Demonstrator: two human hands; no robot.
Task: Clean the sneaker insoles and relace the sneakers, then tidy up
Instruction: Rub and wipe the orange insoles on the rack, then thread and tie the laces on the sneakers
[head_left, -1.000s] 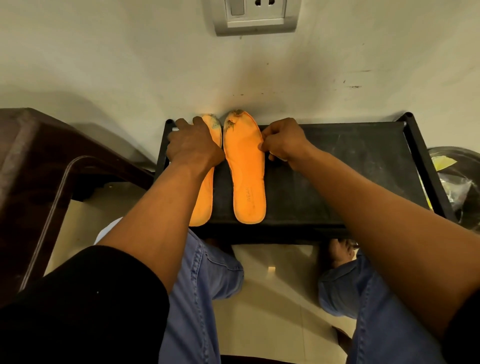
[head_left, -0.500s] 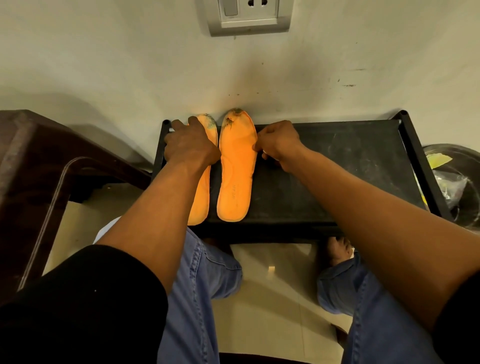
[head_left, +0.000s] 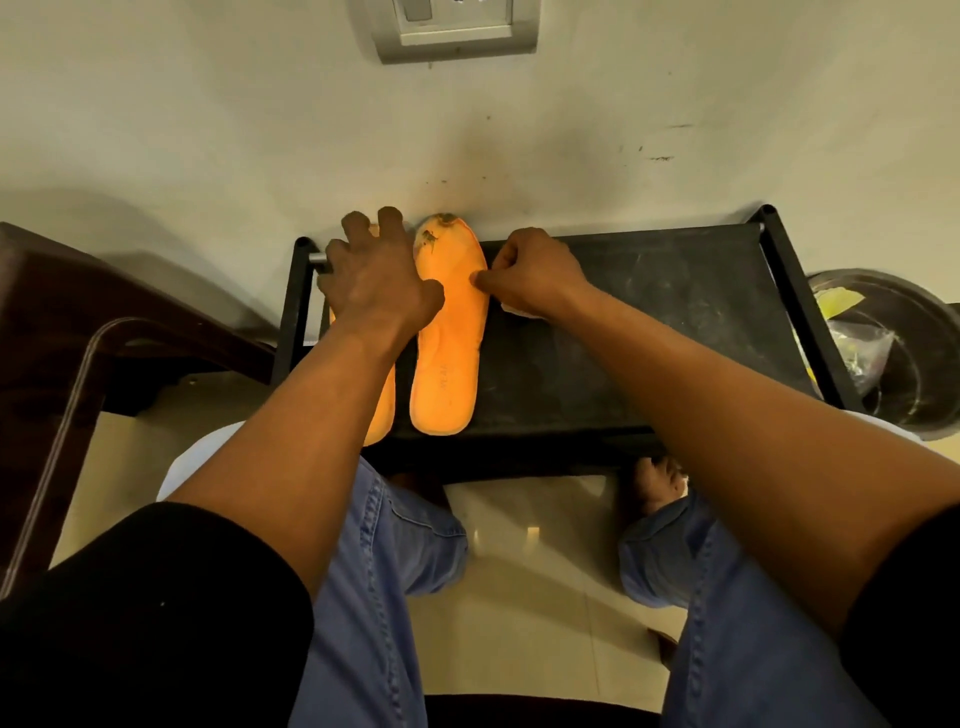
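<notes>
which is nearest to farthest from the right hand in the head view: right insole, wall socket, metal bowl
From the right hand:
1. Right insole, touching the fingertips, just to the hand's left on the black rack.
2. Wall socket, up on the wall, above and slightly left.
3. Metal bowl, far right, beyond the rack's end.

A grey wall socket plate (head_left: 453, 28) sits on the wall; a dark brown plastic chair (head_left: 57, 332) stands left; a round metal bowl (head_left: 904, 343) right.

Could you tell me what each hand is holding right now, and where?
Right hand pinches the right insole's outer edge near the toe; left hand presses the left insole.
</notes>
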